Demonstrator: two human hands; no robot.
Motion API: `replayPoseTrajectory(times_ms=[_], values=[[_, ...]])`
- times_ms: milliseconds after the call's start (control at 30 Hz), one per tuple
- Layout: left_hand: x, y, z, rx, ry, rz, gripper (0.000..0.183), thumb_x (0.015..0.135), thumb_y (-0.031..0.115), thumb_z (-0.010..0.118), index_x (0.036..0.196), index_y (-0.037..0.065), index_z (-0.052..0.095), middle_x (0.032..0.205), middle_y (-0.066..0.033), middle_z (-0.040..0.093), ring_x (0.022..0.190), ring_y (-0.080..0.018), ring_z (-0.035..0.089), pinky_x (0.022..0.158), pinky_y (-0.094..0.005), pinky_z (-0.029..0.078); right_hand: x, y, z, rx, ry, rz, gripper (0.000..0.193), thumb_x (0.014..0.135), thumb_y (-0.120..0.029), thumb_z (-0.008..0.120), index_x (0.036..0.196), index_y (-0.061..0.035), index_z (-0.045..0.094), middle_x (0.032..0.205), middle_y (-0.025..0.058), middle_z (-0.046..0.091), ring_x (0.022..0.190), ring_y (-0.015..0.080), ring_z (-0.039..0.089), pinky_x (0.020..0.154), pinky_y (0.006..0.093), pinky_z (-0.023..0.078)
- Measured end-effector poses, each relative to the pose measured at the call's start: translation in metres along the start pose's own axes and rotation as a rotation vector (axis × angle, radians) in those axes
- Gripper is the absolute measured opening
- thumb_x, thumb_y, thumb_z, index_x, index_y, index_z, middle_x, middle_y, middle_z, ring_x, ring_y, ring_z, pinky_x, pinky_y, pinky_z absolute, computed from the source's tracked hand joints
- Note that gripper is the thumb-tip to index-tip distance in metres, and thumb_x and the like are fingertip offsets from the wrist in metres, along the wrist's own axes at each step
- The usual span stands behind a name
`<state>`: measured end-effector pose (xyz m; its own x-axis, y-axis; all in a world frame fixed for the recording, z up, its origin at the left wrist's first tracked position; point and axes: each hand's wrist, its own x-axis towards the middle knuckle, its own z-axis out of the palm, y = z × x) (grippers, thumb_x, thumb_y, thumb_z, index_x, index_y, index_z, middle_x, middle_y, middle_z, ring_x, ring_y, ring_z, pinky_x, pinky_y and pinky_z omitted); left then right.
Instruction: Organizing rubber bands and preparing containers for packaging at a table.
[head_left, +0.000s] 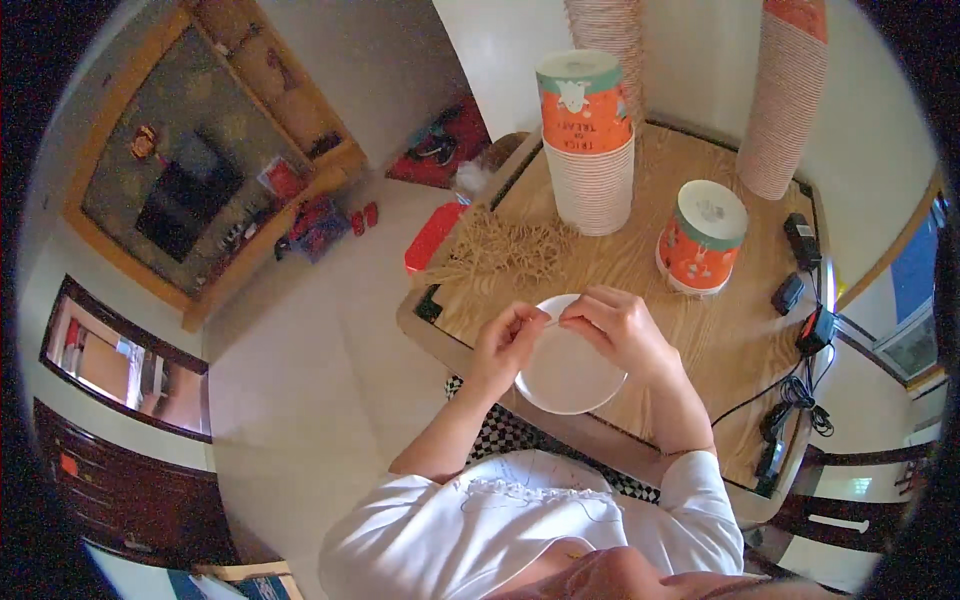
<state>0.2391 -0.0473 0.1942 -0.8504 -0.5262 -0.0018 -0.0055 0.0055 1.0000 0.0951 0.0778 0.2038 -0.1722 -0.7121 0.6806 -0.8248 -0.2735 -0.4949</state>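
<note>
At the near edge of the table is a white round paper bucket, its pale round face toward me. My left hand is at its far left rim, thumb and fingers pinched together. From the right my right hand reaches over the far rim, its fingers bent down and closed close to the left fingertips. Something thin and pale seems to lie between the fingertips, too small to make out. Just beyond my left hand spreads a pile of tan twisted cords.
An orange and green printed stack of paper buckets stands behind the cords, with a shorter bucket stack to its right. Tall nested stacks rise at the back. Black adapters and cables line the right edge. A red box sits left.
</note>
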Motion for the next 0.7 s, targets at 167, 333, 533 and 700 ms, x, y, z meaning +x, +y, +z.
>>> replayPoseTrajectory(times_ms=[167, 333, 533, 700], values=[[0.000, -0.004, 0.001, 0.335, 0.050, 0.226, 0.007, 0.087, 0.013, 0.062, 0.089, 0.006, 0.063, 0.060, 0.0094, 0.043, 0.057, 0.0003, 0.040, 0.049, -0.0177, 0.031, -0.002, 0.002, 0.000, -0.090, -0.085, 0.023, 0.012, 0.081, -0.017, 0.060, 0.084, -0.0066, 0.063, 0.080, 0.0097, 0.062, 0.074, 0.0286, 0.062, 0.064, 0.0387, 0.051], [0.007, -0.009, -0.002, 0.462, 0.041, 0.323, 0.006, 0.082, 0.006, 0.064, 0.087, 0.002, 0.062, 0.068, 0.0033, 0.053, 0.063, -0.0030, 0.050, 0.055, -0.0191, 0.040, -0.001, 0.012, 0.006, -0.071, -0.115, 0.127, 0.013, 0.080, -0.014, 0.061, 0.076, -0.0017, 0.060, 0.072, 0.0118, 0.058, 0.068, 0.0315, 0.058, 0.060, 0.0396, 0.047], [0.031, -0.013, -0.010, 0.642, -0.074, 0.303, 0.006, 0.083, 0.007, 0.060, 0.082, 0.001, 0.058, 0.076, -0.0087, 0.061, 0.065, -0.0183, 0.059, 0.060, -0.0297, 0.046, -0.013, 0.078, 0.027, -0.405, -0.263, 0.533, 0.025, 0.081, -0.018, 0.060, 0.098, -0.0046, 0.048, 0.077, 0.0158, 0.063, 0.073, 0.0370, 0.061, 0.063, 0.0479, 0.047], [0.051, -0.018, -0.007, 0.794, -0.101, 0.335, 0.008, 0.079, 0.008, 0.061, 0.082, 0.001, 0.057, 0.079, -0.0138, 0.062, 0.072, -0.0277, 0.061, 0.063, -0.0355, 0.048, -0.016, 0.073, 0.036, -0.273, -0.351, 0.490, 0.025, 0.083, -0.018, 0.057, 0.100, -0.0048, 0.045, 0.077, 0.0174, 0.063, 0.076, 0.0381, 0.061, 0.064, 0.0480, 0.047]])
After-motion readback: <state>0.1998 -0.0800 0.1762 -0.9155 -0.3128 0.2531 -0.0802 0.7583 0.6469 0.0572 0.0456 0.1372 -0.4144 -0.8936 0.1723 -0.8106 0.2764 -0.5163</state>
